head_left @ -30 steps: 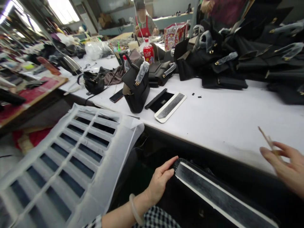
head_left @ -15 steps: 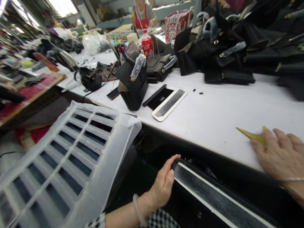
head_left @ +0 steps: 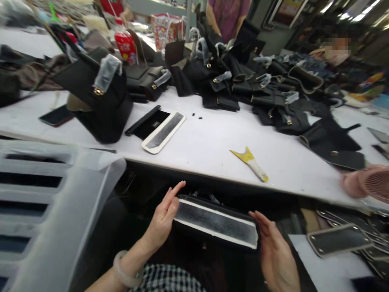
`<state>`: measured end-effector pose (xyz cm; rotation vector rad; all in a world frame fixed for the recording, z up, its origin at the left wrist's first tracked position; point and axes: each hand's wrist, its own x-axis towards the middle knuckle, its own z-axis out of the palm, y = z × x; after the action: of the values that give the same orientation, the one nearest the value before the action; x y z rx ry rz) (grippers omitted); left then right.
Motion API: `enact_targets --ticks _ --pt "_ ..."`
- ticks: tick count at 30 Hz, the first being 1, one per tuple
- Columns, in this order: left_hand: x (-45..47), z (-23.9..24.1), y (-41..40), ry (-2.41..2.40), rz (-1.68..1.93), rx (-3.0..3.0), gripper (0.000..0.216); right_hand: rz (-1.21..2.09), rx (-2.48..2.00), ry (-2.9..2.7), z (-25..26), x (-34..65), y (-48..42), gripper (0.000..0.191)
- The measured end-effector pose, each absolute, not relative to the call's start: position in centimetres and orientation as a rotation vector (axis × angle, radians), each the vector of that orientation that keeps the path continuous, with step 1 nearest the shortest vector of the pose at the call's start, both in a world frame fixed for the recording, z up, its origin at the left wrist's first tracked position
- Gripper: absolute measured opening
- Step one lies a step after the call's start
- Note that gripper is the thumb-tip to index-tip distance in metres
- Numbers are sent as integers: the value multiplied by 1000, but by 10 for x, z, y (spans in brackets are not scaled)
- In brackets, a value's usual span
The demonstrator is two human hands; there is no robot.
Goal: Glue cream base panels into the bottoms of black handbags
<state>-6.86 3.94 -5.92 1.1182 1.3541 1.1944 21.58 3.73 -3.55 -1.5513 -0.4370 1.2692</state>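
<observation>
A black handbag [head_left: 212, 237] lies tipped over at my lap, its base up. On that base a grey-black strip [head_left: 215, 221] is bordered by white bands along its long edges. My left hand [head_left: 165, 213] grips the left end, fingers along the far side and thumb bent in. At the right end, my right hand [head_left: 275, 243] holds the far corner with its fingertips; its thumb is hidden. On the table, beyond the bag, rests a yellow-and-white scraper-like tool [head_left: 253, 164] with a forked end, touched by neither hand.
The white table [head_left: 209, 150] carries a standing black bag [head_left: 107, 101], a white-edged panel [head_left: 164, 132], a phone [head_left: 56, 115] and piled bags [head_left: 219, 77]. A slotted white rack [head_left: 75, 202] stands left. At right are a pink fan [head_left: 369, 182] and dark panels [head_left: 338, 239]. Other people are beyond.
My right hand has let go of the yellow tool, left it on the table, and come down to the bag's right end. My left hand keeps its hold. The view has turned right.
</observation>
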Motion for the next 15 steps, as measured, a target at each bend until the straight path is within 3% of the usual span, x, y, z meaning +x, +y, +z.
enact_targets --ticks 8,15 --pt "-72 -69 32 1215 1215 794 47 1308 -1430 -369 -48 205 27 41" --pt "-87 -63 23 1126 1086 1036 69 1261 -1522 -389 -52 200 23 44"
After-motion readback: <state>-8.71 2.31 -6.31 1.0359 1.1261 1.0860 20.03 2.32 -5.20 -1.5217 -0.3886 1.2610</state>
